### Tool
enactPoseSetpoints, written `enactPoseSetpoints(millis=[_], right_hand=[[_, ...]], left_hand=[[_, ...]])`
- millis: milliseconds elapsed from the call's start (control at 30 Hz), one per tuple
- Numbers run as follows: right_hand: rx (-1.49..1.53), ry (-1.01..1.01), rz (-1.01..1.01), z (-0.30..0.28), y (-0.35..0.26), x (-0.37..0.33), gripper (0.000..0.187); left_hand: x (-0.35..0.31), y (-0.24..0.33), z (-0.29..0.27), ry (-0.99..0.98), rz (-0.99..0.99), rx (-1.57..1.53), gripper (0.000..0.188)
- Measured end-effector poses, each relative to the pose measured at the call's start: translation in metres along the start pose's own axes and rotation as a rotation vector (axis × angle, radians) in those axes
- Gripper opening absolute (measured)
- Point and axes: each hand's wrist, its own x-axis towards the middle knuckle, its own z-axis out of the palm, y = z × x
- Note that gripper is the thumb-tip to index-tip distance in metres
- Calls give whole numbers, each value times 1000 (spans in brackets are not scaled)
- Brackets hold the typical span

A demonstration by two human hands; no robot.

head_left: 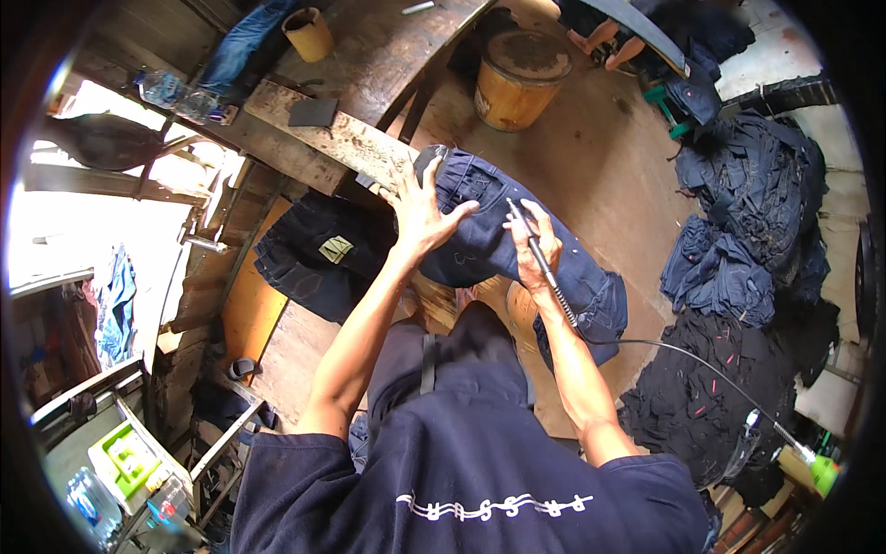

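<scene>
The person's left hand (pixel 423 220) has its fingers spread wide over the waist end of a pair of dark blue jeans (pixel 487 242). The thumb stretches right across the denim, the index finger points up toward the waistband, and the other fingertips reach past the cloth's left edge, by the end of a worn wooden board (pixel 346 146). The right hand (pixel 538 251) pinches a slim, pen-shaped corded tool (pixel 528 231) between thumb and fingers, its body slanting up and left. The tip stands just right of the left thumb, over the jeans; whether it touches the denim cannot be told.

The jeans run from beneath the left hand, under the right hand and tool, to the lower right, in front of the person's knees. From the tool's spring-like sleeve a black cable (pixel 664 345) curves right toward a light green fitting (pixel 821 473).

Left of the jeans hangs a black garment (pixel 309 263) with a pale patch. A dark flat block (pixel 314 113) lies on the board, beside a wooden table (pixel 355 55). Beyond the jeans stands a lidded yellowish bucket (pixel 512 97). Farther right lie a navy garment heap (pixel 752 189) and a black cloth heap (pixel 697 379).
</scene>
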Motion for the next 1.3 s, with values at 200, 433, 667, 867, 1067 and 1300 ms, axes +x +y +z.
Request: enactPoseSetpoints(millis=[200,433,667,867,1067,1300], right_hand=[[-242,-138,-224,28,30,37,39],[-144,-289,-235,33,32,63,40],[-35,-128,-176,32,38,63,29],[-60,-196,-434,41,41,53,24],[-101,-266,-429,49,44,45,29],[-115,-307,-464,52,45,44,28]], left_hand=[[-4,-30,32,-84,-74,70,110],[-5,-43,25,-66,-36,-57,84],[4,-49,24,-23,-5,-118,91],[-1,-57,33,-30,11,-206,95],[-5,-73,44,10,39,-247,87],[-6,-76,47,15,68,-239,86]])
